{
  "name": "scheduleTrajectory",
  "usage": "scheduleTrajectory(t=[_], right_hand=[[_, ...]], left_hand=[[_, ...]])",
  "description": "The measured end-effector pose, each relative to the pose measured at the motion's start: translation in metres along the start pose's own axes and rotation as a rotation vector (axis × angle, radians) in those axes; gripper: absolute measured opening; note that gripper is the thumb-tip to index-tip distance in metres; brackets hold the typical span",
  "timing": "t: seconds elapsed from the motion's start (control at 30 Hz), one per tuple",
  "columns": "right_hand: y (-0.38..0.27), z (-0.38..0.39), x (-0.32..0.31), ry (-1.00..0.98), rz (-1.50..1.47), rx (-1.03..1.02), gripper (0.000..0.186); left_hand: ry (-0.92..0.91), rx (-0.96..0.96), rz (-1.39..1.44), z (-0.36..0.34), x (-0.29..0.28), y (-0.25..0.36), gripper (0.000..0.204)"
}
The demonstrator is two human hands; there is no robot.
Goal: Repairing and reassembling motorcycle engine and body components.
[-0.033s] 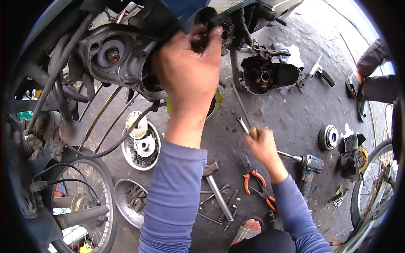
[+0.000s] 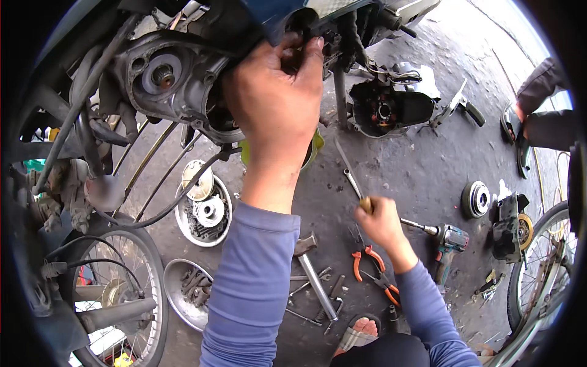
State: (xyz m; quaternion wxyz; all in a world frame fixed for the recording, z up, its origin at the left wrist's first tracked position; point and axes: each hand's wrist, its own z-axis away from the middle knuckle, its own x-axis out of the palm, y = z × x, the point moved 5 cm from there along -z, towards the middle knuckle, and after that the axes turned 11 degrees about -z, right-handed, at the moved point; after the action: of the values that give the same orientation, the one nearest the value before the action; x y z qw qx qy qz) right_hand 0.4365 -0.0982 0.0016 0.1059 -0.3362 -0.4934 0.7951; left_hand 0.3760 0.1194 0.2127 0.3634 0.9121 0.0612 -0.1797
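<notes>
My left hand (image 2: 272, 101) reaches up against the motorcycle engine (image 2: 189, 101), under a blue panel. Its fingers are curled into a dark recess, and what they grip is hidden. Left of it, the open engine casing shows a splined shaft (image 2: 163, 77). Lower and to the right, my right hand (image 2: 380, 220) is closed round the tan handle (image 2: 367, 205) of a long, thin metal tool (image 2: 340, 151), its shaft pointing up toward the engine. A wrench end (image 2: 349, 174) shows beside that shaft.
On the ground lie a hammer (image 2: 318, 284), orange-handled pliers (image 2: 369, 258) and a power driver (image 2: 452, 238). Two bowls of parts (image 2: 227, 229) stand at left. A removed engine cover (image 2: 422, 109) sits behind, another person's feet (image 2: 516, 131) at far right. Bicycle wheels (image 2: 160, 269) flank both sides.
My right hand has drawn back slightly toward me with the tan-handled tool, so its tip sits lower. The left hand stays almost in place.
</notes>
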Motion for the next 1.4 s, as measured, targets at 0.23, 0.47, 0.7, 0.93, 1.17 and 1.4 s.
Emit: scheduleTrajectory(t=[0.23,0.47,0.7,0.93,1.17,1.4], right_hand=[[-0.028,0.015,-0.040,0.199,0.467,-0.173,0.029],[-0.223,-0.039,-0.082,0.572,-0.110,-1.154,0.023],[-0.260,-0.069,-0.066,0.196,-0.771,-0.700,0.014],[-0.257,-0.052,-0.072,0.201,-0.748,-0.726,0.024],[-0.255,-0.053,-0.103,0.059,-0.305,-0.569,0.032],[-0.241,-0.104,-0.109,-0.593,-0.462,-0.310,0.034]], left_hand=[[-0.049,0.066,0.137,0.000,0.010,0.002,0.016],[0.010,0.062,-0.085,-0.004,0.006,0.003,0.017],[-0.009,0.154,-0.063,-0.003,0.003,0.002,0.016],[-0.086,0.372,-0.302,0.015,-0.002,0.010,0.008],[-0.130,0.413,-0.347,0.021,-0.001,0.008,0.007],[-0.244,0.493,-0.375,0.022,-0.009,0.012,0.012]])
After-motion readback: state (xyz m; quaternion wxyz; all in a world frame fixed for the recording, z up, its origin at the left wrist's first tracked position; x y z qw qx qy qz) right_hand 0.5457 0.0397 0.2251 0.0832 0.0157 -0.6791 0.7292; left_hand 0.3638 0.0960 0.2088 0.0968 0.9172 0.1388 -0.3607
